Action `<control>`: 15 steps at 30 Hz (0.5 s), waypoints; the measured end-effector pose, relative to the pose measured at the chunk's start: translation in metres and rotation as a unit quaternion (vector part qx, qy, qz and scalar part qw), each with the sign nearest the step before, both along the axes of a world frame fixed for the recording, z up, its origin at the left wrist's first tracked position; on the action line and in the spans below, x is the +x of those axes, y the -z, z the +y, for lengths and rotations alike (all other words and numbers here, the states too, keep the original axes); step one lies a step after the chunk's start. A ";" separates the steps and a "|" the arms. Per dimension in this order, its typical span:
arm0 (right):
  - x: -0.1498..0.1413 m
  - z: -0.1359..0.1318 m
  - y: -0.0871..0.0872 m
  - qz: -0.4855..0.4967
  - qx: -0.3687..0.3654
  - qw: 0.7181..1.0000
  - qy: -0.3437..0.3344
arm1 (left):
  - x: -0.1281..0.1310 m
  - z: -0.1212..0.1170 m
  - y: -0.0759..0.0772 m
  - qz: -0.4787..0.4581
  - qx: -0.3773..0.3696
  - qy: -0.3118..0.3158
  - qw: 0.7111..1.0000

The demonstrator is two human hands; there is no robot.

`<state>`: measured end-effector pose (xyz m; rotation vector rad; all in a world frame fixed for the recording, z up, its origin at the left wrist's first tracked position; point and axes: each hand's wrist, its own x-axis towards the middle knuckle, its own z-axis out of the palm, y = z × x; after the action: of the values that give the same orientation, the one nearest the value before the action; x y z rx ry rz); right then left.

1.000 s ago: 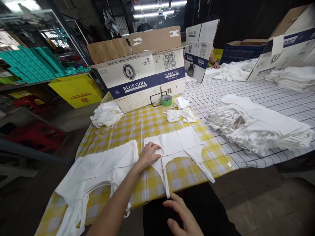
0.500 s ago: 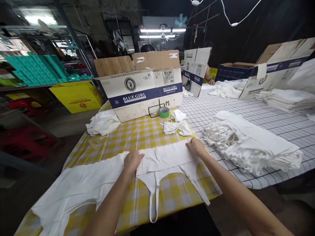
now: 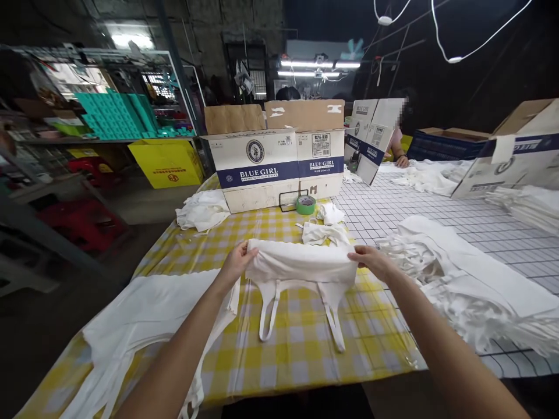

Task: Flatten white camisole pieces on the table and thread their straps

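Note:
A white strappy bra top is stretched between my two hands, its shoulder straps hanging toward me. My left hand pinches its left upper corner. The opposite corner is gripped by my right hand, thumb on top. Beneath the top lies the yellow checked tablecloth. Left of it, partly behind my left forearm, is a flat stack of white tops. Another thick pile of white tops lies to the right, straps bunched along its near left side.
Behind the work stand printed cardboard boxes, a roll of green tape and small white cloth pieces. A white heap sits at the left edge. Across the grid-patterned cloth, a co-worker's hand rests near white garments.
The top has come away from the left stack and is raised, held taut between both hands. Its straps now hang free. The camera view has turned somewhat left.

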<state>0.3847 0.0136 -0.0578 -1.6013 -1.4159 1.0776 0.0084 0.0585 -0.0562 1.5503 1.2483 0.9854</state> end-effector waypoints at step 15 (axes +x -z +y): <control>-0.012 0.006 -0.160 0.045 0.239 0.970 -0.008 | -0.005 0.005 -0.134 -0.176 0.212 -0.030 0.961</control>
<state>0.3729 0.0201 0.1025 -1.1816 -1.4899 0.7320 0.0034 0.0634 0.0781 1.5646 0.8723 1.5690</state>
